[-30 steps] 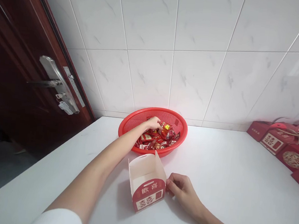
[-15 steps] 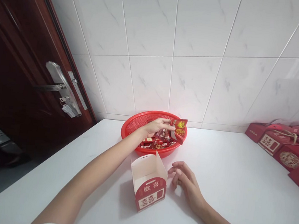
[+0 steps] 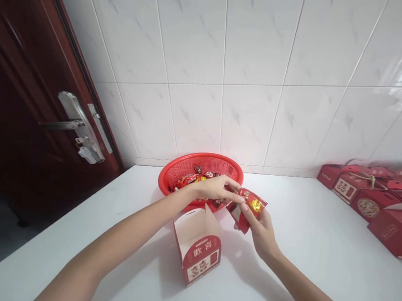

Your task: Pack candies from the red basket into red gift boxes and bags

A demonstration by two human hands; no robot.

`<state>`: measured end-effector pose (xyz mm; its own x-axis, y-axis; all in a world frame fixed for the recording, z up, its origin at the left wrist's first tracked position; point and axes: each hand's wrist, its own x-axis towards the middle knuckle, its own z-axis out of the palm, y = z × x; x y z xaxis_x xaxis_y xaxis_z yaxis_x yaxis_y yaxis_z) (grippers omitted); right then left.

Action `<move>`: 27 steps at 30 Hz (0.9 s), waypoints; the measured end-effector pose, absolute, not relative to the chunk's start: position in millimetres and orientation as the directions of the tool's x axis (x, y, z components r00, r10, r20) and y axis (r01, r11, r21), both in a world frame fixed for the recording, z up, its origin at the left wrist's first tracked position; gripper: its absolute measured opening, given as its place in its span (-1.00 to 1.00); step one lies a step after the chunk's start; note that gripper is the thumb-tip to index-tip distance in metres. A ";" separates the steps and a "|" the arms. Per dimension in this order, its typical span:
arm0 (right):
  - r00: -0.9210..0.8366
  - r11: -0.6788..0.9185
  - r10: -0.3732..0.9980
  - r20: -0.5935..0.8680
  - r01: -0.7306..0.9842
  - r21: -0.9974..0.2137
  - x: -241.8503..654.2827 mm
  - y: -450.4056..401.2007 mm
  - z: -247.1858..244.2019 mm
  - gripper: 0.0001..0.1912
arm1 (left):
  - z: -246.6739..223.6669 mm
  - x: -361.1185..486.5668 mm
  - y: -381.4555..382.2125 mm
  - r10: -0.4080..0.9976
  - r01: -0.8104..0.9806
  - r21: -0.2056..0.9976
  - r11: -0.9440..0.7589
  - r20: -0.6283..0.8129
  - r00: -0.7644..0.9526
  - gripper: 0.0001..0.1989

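Note:
A red candy packet [image 3: 255,204] with gold print is held between both hands, just right of the basket. My right hand [image 3: 261,231] grips its lower right side, thumb on top. My left hand [image 3: 218,188] reaches over the basket's front rim, its fingers closed on the packet's left edge. Below the hands stands an open red and white gift box [image 3: 202,260], its top flaps up and its white inside showing. The red plastic basket [image 3: 168,171] behind it holds several small wrapped sweets [image 3: 185,180], partly hidden by my left hand.
Several red gift boxes [image 3: 367,206] stand in a cluster at the right against the tiled wall [image 3: 247,122]. All rests on a white tabletop [image 3: 307,233]. A dark red door [image 3: 32,80] with a metal handle and keys is at the left.
My left hand has brought the packet from above the basket to the right and nearer. My right hand has risen from the table beside the box and taken hold of it. The view has shifted slightly right.

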<state>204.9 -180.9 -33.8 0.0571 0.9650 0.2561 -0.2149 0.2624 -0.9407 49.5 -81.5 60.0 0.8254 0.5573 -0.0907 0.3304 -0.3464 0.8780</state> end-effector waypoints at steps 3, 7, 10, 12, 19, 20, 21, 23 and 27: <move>-0.012 0.229 0.971 0.238 -0.225 -0.947 207.3 -178.9 -35.5 -0.51 | 55.7 47.0 -78.8 0.580 0.315 0.899 -0.304 -0.088 0.810 -0.58; -0.081 0.171 0.977 0.199 -0.268 -0.948 210.6 -176.0 -34.9 -0.54 | 50.7 47.9 -76.6 0.638 0.282 0.935 -0.213 -0.085 0.766 -0.56; -0.094 0.131 0.980 0.174 -0.352 -0.927 211.5 -174.5 -34.7 -0.58 | 49.1 51.7 -73.7 0.692 0.208 0.978 0.018 -0.163 0.703 -0.64; -0.096 0.099 0.984 0.149 -0.395 -0.913 210.5 -174.1 -36.1 -0.53 | 47.1 54.4 -70.3 0.691 0.091 0.983 0.158 -0.176 0.701 -0.73; -0.087 -0.003 0.995 0.042 -0.461 -0.888 206.2 -171.7 -43.4 -0.47 | 31.4 62.6 -65.6 0.681 -0.097 0.955 0.280 -0.126 0.721 -0.61; -0.084 -0.013 0.996 0.031 -0.472 -0.881 206.2 -171.0 -43.7 -0.47 | 29.1 64.3 -67.2 0.671 -0.100 0.956 0.275 -0.117 0.732 -0.61; -0.082 -0.021 0.996 0.022 -0.486 -0.874 206.2 -170.4 -43.8 -0.48 | 27.0 66.0 -69.1 0.654 -0.099 0.959 0.265 -0.104 0.749 -0.62; -0.078 -0.029 0.997 0.014 -0.519 -0.854 206.6 -169.6 -43.0 -0.48 | 24.0 69.5 -73.6 0.608 -0.087 0.972 0.219 -0.066 0.792 -0.63; -0.067 -0.030 0.998 0.008 -0.540 -0.841 209.6 -169.6 -39.4 -0.48 | 29.7 69.8 -76.0 0.562 0.005 1.000 -0.005 -0.001 0.827 -0.63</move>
